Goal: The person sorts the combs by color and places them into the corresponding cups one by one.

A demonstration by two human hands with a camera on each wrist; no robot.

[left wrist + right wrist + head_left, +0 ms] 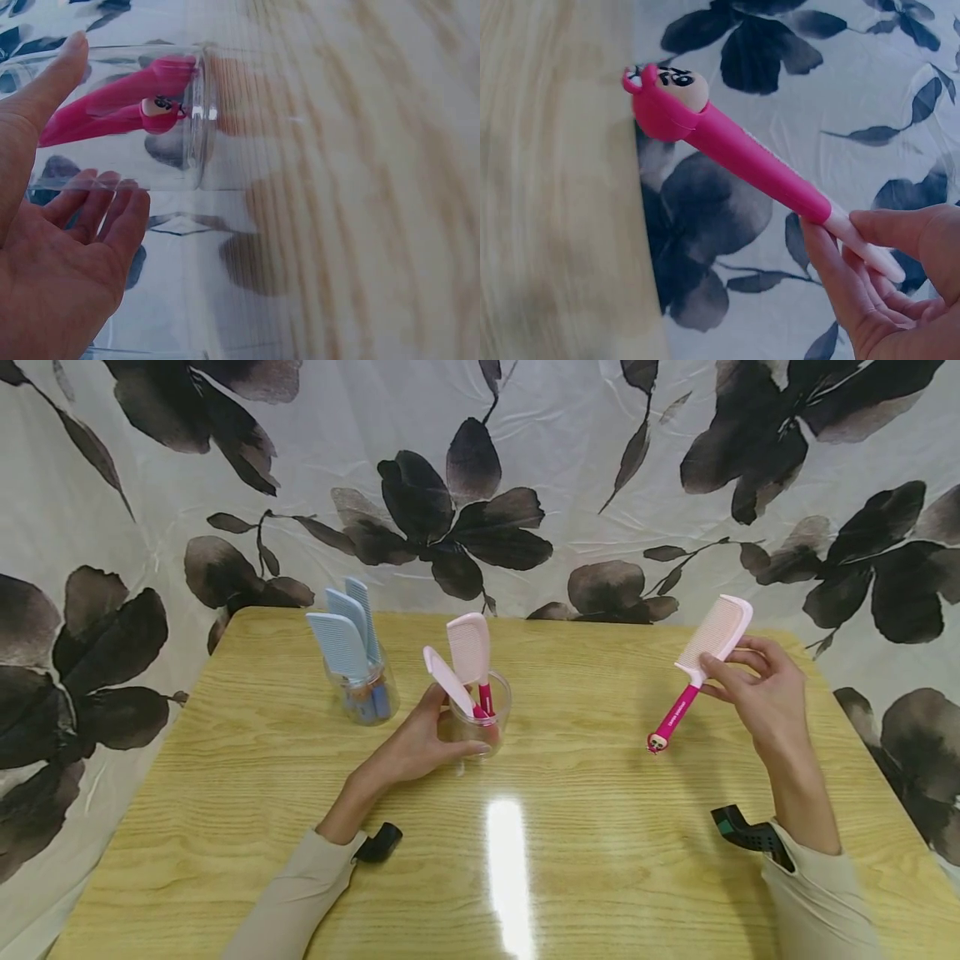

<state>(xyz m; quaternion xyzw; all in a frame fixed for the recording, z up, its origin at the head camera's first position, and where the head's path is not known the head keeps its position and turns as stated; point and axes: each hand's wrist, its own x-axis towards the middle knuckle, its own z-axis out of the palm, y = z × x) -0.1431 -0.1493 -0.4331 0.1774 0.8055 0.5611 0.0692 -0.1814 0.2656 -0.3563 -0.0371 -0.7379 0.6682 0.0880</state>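
My right hand (765, 693) pinches a pink comb (716, 635) where the head meets the handle, holding it tilted above the table's right side. Its dark pink handle (757, 165) ends in a small cartoon-face figure, pointing down and left in the head view. My left hand (408, 747) holds a clear glass jar (504, 693) near the middle, thumb on the near side and fingers round the left. Inside stand two more pink combs (469, 647), heads up; their dark pink handles (112, 97) show through the glass in the left wrist view.
A second glass jar (390, 681) with several light blue combs (337, 643) stands to the left, behind my left hand. The wooden table (592, 827) reaches back to a floral cloth (600, 443). A bright reflection lies on the wood near the front.
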